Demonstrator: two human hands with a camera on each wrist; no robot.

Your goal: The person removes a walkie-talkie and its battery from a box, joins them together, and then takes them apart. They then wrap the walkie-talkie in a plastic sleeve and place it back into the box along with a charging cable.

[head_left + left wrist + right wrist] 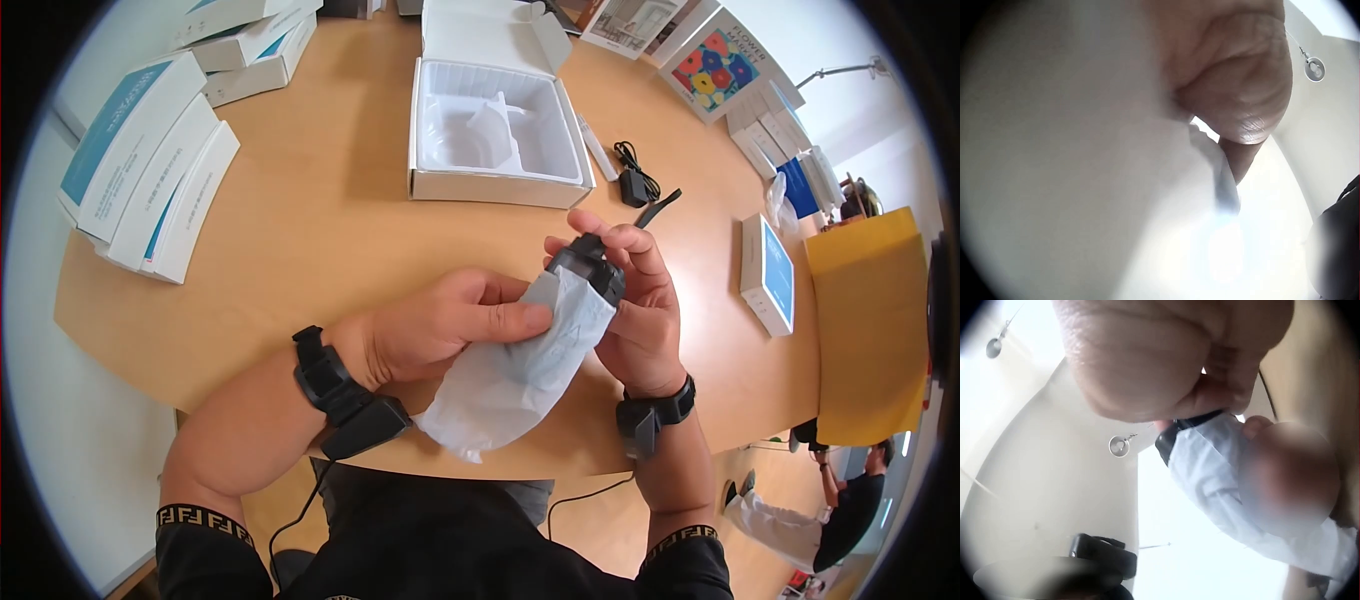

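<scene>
The left hand (445,325) pinches a white pouch (520,375) above the worktop's (320,230) near edge; the right hand (648,315) grips the black device (602,277) protruding from it. A tug with a lax right-hand hold could drop the device past that edge. Only the head view shows the open white box (500,188), toward the far edge.

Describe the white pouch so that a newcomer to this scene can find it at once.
On the wooden table stands an open white box. Below it in the head view, the left hand grips the white pouch. Unlike the rigid box, the pouch is wrinkled, and a black device sticks out of its upper end.
</scene>
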